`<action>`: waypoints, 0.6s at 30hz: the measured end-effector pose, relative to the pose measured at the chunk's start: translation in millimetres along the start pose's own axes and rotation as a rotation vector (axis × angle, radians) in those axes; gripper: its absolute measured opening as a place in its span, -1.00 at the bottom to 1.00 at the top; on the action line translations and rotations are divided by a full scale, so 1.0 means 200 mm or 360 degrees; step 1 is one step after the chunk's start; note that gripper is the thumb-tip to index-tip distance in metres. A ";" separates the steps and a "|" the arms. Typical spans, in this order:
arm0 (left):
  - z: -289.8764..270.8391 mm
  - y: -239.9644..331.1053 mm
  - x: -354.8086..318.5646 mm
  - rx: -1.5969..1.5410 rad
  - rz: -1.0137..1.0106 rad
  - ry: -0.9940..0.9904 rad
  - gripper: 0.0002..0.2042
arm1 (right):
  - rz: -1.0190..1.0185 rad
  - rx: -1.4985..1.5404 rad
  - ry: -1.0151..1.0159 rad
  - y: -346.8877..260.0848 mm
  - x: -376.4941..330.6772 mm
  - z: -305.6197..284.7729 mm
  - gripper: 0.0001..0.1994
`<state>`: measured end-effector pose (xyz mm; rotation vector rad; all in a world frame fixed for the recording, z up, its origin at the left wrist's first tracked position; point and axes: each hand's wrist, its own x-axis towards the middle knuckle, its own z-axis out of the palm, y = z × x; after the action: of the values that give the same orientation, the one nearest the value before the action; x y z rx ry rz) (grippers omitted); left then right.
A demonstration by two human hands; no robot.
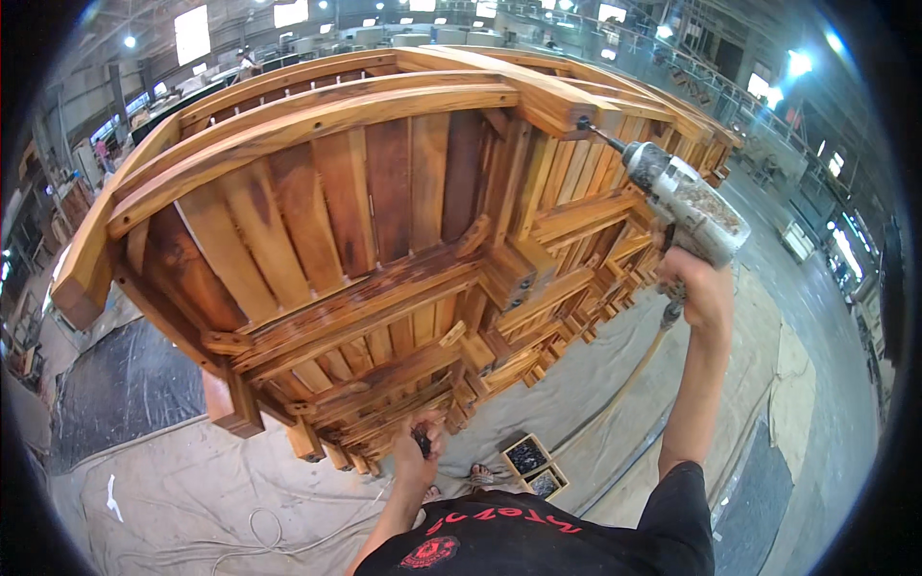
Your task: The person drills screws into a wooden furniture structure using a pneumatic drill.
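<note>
My right hand (698,285) is wrapped round the handle of a worn grey air-powered driver (687,197), raised at the upper right. Its thin bit meets a dark spot in the end of a thick wooden leg (549,104). My left hand (420,446) is low in the middle, fingers curled round a clump of small dark pieces (421,440) that look like screws. Both hands are beside a stack of upturned brown slatted wooden furniture (355,192), its curved rail (317,123) facing me.
A two-part wooden box (527,456) of small dark and metallic pieces sits on the floor near my feet (481,473). The driver's air hose (624,384) runs down over the beige floor sheet (192,480). A thin cord (264,545) loops at the lower left.
</note>
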<state>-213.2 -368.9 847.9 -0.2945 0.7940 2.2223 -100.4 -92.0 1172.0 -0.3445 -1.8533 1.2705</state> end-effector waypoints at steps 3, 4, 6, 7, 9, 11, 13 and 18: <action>-0.30 -0.02 -0.04 -0.0080 0.0048 0.0192 -0.77 | 0.0181 0.0124 0.0143 0.05 -0.08 0.05 -0.75; -0.37 -0.02 -0.06 -0.0210 -0.0095 0.0202 -0.76 | 0.0260 0.0219 0.0127 0.12 -0.15 0.03 -0.77; -0.45 0.01 -0.09 -0.0390 -0.0160 0.0205 -0.74 | 0.0247 0.0338 0.0168 0.24 -0.32 0.00 -0.58; -0.45 0.02 -0.13 -0.0235 -0.0126 0.0234 -0.74 | 0.0362 0.0382 0.0192 0.33 -0.44 -0.03 -0.55; -0.54 0.03 -0.19 -0.0117 -0.0166 0.0186 -0.75 | 0.0124 0.0379 0.0305 0.41 -0.66 0.07 -0.47; -0.57 0.09 -0.25 -0.0051 -0.0167 0.0170 -0.76 | 0.0356 0.0435 0.0319 0.55 -0.87 0.16 -0.37; -0.62 0.12 -0.31 0.0031 -0.0189 0.0169 -0.76 | 0.0625 0.0501 0.0043 0.63 -1.06 0.26 -0.38; -0.66 0.14 -0.37 0.0110 -0.0141 0.0121 -0.76 | 0.1095 0.0472 -0.0194 0.73 -1.46 0.51 -0.51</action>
<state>-186.1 -507.6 788.7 -0.3749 0.8799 2.1065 -33.5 -275.5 891.7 -0.7985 -1.6592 2.0378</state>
